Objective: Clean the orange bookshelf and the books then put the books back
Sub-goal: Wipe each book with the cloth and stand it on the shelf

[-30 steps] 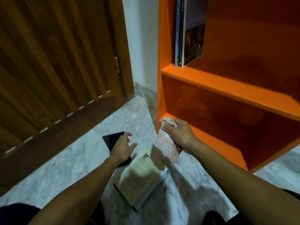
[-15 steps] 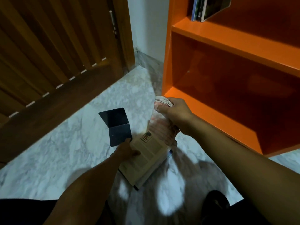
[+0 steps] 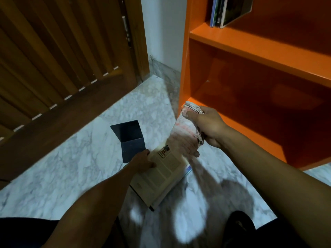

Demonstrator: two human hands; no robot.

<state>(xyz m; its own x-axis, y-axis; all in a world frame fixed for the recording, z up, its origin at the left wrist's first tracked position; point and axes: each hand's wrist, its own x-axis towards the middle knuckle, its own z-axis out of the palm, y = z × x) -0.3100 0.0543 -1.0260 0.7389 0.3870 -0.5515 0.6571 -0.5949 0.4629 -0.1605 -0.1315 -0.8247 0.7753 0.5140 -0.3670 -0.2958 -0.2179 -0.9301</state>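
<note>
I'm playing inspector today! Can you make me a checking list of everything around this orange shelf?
Surface: white marble floor, shadowed near the person.
Job's things: orange wooden bookshelf, lower compartment bare; a few upright books on the shelf above; cream paperback book lying on the floor on another book; crumpled white-and-red cloth.
Clutter: dark blue bent metal bookend on the floor.
Hands: left hand grips the paperback's edge; right hand clutches the cloth.
Cables: nothing seen.
Surroundings: brown slatted wooden door, white wall.
</note>
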